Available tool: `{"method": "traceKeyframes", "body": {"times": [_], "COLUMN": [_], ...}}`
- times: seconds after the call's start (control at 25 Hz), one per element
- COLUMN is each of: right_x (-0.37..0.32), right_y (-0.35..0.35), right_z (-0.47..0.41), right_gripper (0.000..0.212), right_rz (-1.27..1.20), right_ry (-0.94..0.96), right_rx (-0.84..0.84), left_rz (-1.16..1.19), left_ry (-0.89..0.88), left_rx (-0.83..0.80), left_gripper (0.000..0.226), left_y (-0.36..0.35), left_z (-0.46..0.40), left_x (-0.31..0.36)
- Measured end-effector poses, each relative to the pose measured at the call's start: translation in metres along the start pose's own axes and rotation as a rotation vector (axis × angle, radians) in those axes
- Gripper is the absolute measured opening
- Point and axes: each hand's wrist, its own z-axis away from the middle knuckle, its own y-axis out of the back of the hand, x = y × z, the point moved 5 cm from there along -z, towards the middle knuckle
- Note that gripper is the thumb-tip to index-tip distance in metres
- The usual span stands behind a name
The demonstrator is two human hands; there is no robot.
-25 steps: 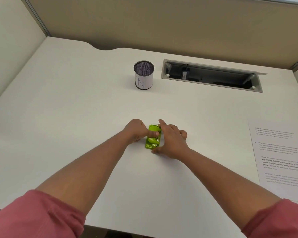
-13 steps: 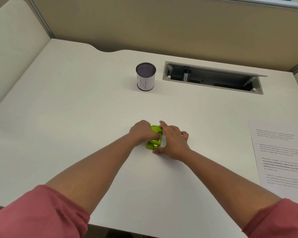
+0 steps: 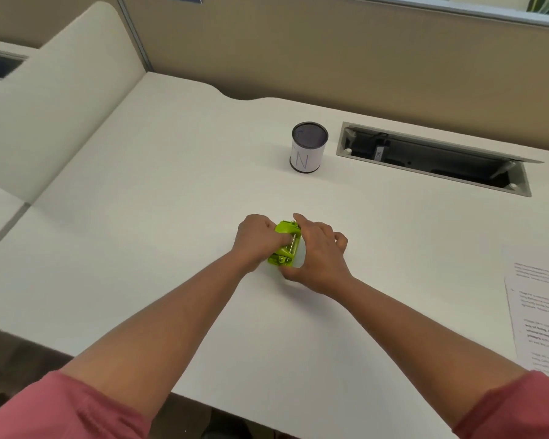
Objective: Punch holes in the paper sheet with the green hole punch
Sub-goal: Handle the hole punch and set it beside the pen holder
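The green hole punch (image 3: 284,245) sits on the white desk (image 3: 171,248) in the middle of the view, its metal pin showing. My left hand (image 3: 255,240) grips its left side with fingers curled over the top. My right hand (image 3: 317,256) clasps its right side, thumb under the near end and forefinger at the far end. The paper sheet (image 3: 542,315), printed with text, lies flat at the desk's right edge, well apart from both hands.
A mesh pen cup (image 3: 308,147) with a white label marked N stands behind the hands. To its right is an open cable tray (image 3: 435,158) sunk in the desk. Beige partition walls (image 3: 330,52) close the back and left.
Both hands have stayed on the hole punch; the left hand has closed further over it. The head camera has turned left, so the scene shifted right.
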Motion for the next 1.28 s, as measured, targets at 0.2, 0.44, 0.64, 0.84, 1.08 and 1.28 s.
{"method": "traceKeyframes", "body": {"times": [0.2,0.44,0.64,0.84,1.08,1.28], "right_x": [-0.069,-0.124,-0.143,-0.143,-0.141,-0.124], "right_y": [-0.045,-0.095,-0.121,-0.136,-0.137,-0.107], "right_z": [-0.029,-0.059,-0.081,-0.089,-0.093,-0.074], "right_gripper": [0.109,0.108,0.110,0.111,0.118,0.101], "right_rz": [-0.012,-0.065,-0.072,-0.098,-0.054,-0.044], "right_ry": [0.086,0.115,0.103,0.067,0.063,0.087], "right_rx": [-0.025,-0.057,-0.077,-0.089,-0.125,-0.146], "left_rz": [0.003,-0.034,-0.055,-0.111,-0.174,-0.275], "left_ry": [0.010,0.038,0.051,0.025,0.035,0.041], "left_rx": [0.111,0.205,0.225,0.210,0.221,0.390], "left_gripper": [0.022,0.015,0.012,0.013,0.016,0.051], "left_y": [0.076,0.141,0.168,0.170,0.168,0.174], "left_z": [-0.003,-0.021,-0.037,-0.044,-0.045,-0.045], "left_x": [-0.041,-0.077,-0.094,-0.097,-0.094,-0.082]}}
